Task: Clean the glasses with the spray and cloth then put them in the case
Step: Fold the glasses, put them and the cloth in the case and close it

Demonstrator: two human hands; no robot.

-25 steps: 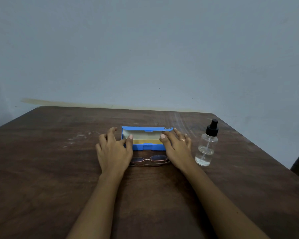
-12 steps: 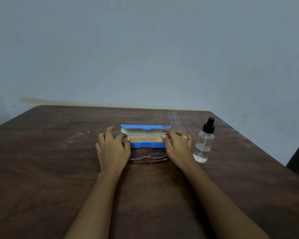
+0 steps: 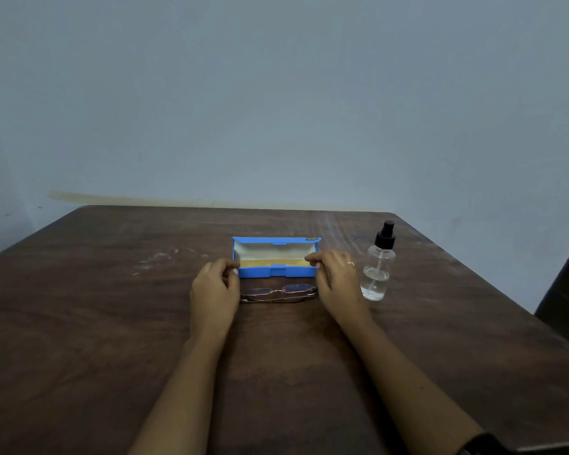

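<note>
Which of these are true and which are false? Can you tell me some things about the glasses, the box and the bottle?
1. The blue case is open. True.
2. The glasses are inside the case. False: they lie folded on the table, in front of the case.
3. The spray bottle stands upright, to the right of the case. True.
4. The right hand is holding the spray bottle. False: it is at the right end of the case, apart from the bottle.
5. The left hand is at the left end of the case. True.

Folded glasses (image 3: 278,293) lie before open blue case (image 3: 276,271); spray bottle (image 3: 377,267) upright.
</note>
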